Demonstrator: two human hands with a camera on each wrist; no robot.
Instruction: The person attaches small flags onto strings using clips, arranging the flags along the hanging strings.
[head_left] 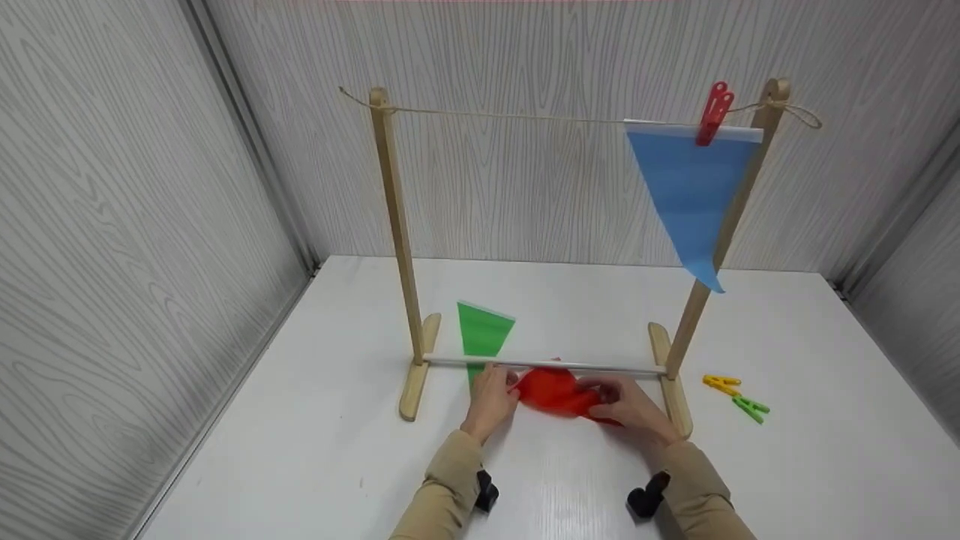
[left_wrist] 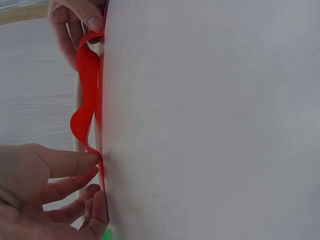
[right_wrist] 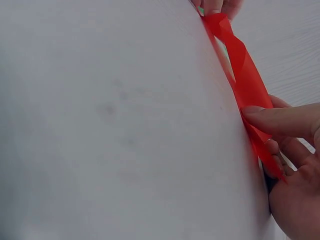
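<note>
A red pennant flag (head_left: 551, 391), bent into waves, lies low over the table in front of the stand's white crossbar (head_left: 570, 365). My left hand (head_left: 493, 401) pinches its left end; the left wrist view shows the thumb and fingers meeting at the red edge (left_wrist: 89, 82). At the other end, my right hand (head_left: 634, 409) grips the cloth, thumb on top in the right wrist view. Beneath the bar, partly hidden by my left hand, is a green pennant (head_left: 482, 330). A blue pennant (head_left: 690, 184) hangs from the string (head_left: 517, 116) by a red clothespin (head_left: 715, 114).
Two wooden posts (head_left: 395, 202) on flat feet (head_left: 414, 390) carry the string. To the right of the stand, a yellow clothespin (head_left: 721, 384) and a green clothespin (head_left: 750, 409) lie on the white table (head_left: 315, 450). Wood-grained panels (head_left: 517, 195) surround the table.
</note>
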